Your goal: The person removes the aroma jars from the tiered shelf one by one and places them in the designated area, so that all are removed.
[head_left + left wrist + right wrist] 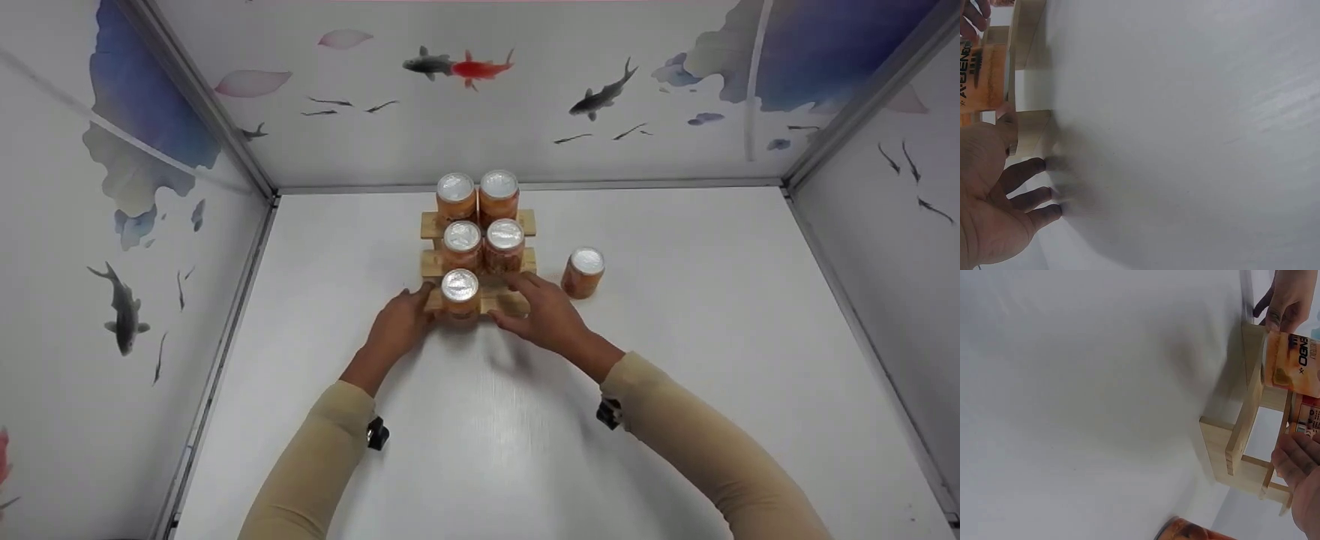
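Note:
A stepped wooden rack (514, 304) stands on the white table with orange drink cans on its three steps. One can (460, 294) is on the left of the lowest step; a left can (462, 246) and a right can (505, 246) fill the middle step, and two more stand on the top one. My left hand (397, 324) grips the rack's lower left end, thumb over the board and fingers below, as the left wrist view (1008, 132) shows. At the lower right end, my right hand (551, 319) has its fingers extended beside the shelf; whether they touch it is unclear.
Another orange can (583, 274) stands upright on the table (675, 360) to the right of the rack, near my right hand. White panels with painted fish (596, 97) enclose the table at the back and sides.

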The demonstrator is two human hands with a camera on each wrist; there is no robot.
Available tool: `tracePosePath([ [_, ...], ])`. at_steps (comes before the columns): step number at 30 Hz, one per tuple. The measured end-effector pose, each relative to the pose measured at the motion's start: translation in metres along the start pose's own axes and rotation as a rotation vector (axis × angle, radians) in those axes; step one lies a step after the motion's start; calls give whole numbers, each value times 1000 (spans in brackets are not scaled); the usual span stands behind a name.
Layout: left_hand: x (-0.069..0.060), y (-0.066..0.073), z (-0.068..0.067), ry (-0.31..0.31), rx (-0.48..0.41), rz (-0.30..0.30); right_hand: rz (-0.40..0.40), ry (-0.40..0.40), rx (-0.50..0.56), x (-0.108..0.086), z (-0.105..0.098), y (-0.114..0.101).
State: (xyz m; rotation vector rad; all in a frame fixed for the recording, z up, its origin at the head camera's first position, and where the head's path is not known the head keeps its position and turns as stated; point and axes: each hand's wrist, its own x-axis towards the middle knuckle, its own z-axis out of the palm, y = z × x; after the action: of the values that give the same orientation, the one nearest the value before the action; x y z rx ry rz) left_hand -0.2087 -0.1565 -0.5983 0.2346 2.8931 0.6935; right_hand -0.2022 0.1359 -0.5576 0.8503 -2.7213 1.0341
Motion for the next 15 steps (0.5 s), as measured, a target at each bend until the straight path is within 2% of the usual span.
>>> tracePosePath([
  [5, 1, 0, 0, 5, 6, 6, 6, -10, 33, 5, 8, -8],
  [15, 2, -1, 1, 4, 3, 16, -36, 16, 42, 13, 23, -23],
])
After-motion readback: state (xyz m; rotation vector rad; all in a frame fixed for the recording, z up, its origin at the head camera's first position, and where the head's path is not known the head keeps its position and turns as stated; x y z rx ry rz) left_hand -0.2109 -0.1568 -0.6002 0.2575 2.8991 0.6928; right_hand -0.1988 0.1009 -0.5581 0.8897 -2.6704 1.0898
